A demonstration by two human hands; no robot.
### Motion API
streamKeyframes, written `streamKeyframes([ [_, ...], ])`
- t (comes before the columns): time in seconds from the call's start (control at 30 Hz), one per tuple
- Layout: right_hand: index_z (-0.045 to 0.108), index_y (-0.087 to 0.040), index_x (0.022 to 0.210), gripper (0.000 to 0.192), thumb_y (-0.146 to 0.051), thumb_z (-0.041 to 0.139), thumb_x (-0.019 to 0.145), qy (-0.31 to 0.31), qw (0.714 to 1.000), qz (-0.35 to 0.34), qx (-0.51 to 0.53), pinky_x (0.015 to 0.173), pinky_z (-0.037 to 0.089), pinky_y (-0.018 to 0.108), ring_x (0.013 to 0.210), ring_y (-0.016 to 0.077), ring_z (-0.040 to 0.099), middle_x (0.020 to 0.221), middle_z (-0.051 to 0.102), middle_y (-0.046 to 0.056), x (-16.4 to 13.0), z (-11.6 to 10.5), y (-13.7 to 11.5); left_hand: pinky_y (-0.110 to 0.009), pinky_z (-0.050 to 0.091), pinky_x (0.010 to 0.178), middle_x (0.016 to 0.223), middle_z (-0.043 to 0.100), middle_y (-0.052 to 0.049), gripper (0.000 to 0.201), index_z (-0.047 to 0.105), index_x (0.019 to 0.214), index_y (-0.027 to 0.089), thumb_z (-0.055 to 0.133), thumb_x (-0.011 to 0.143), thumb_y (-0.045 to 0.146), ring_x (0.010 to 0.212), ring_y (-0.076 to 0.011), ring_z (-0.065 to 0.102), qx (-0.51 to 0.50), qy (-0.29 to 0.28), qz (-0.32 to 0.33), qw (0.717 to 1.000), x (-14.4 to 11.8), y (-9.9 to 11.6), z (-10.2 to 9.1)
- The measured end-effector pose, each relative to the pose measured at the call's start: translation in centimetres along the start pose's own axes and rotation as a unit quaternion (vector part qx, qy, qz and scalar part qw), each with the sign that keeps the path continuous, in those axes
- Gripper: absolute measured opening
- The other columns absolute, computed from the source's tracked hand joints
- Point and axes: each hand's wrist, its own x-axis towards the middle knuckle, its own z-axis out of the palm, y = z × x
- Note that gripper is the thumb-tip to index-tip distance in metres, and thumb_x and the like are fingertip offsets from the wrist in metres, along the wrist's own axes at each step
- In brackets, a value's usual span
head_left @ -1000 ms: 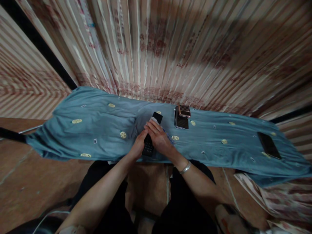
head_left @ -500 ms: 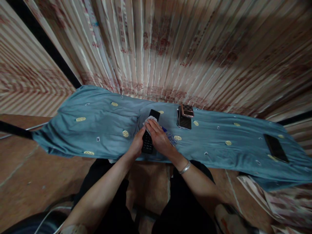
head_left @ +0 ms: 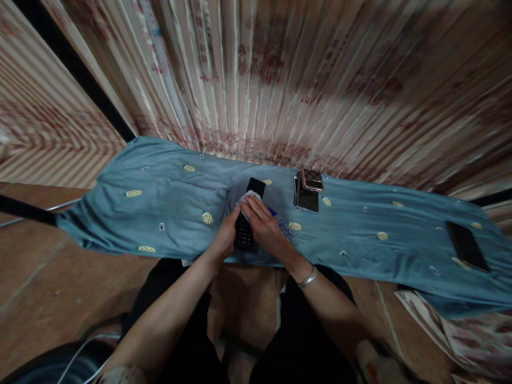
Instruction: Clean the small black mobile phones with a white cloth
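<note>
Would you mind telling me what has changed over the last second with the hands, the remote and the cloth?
Very little. The right hand keeps the white cloth pressed on the upper part of the black remote, shifting only slightly along it. The left hand still grips the remote's left edge. The stacked phones and the lone phone stay put on the blue cover; only the camera drifted.
</note>
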Motion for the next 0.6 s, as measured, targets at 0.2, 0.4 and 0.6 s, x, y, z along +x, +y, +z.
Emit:
streamKeyframes([
  [0.2, 0.05, -0.015, 0.155, 0.051, -0.013, 0.036, 0.105, -0.009, 0.999, 0.02, 0.024, 0.127, 0.039, 0.053, 0.156, 0.0262, 0.037, 0.158, 0.053, 0.015, 0.0, -0.7, -0.3, -0.038, 0.037, 0.124, 0.126, 0.078, -0.009, 0.04, 0.077, 0.11, 0.016, 0.067, 0.086, 0.046, 0.146, -0.027, 0.052, -0.039, 0.003, -0.019, 0.999, 0.6, 0.3, 0.2],
  [0.4, 0.051, -0.012, 0.154, 0.05, -0.02, 0.042, 0.105, -0.064, 0.996, 0.002, 0.07, 0.125, 0.043, 0.05, 0.151, 0.0276, 0.045, 0.155, 0.055, 0.017, -0.5, -0.1, -0.7, -0.04, 0.044, 0.118, 0.116, 0.079, -0.01, 0.042, 0.076, 0.101, 0.015, 0.069, 0.084, 0.053, 0.138, -0.0286, 0.059, -0.042, 0.026, -0.052, 0.997, 1.0, 0.0, -0.3],
  [0.6, 0.049, -0.014, 0.154, 0.049, -0.022, 0.038, 0.107, -0.051, 0.996, 0.033, 0.068, 0.126, 0.041, 0.053, 0.153, 0.0266, 0.042, 0.157, 0.053, 0.017, -0.5, -0.6, -0.3, -0.04, 0.037, 0.122, 0.126, 0.077, -0.012, 0.043, 0.077, 0.104, 0.015, 0.075, 0.08, 0.051, 0.142, -0.0285, 0.055, 0.013, 0.03, -0.01, 0.999, 1.1, -1.4, -0.7],
])
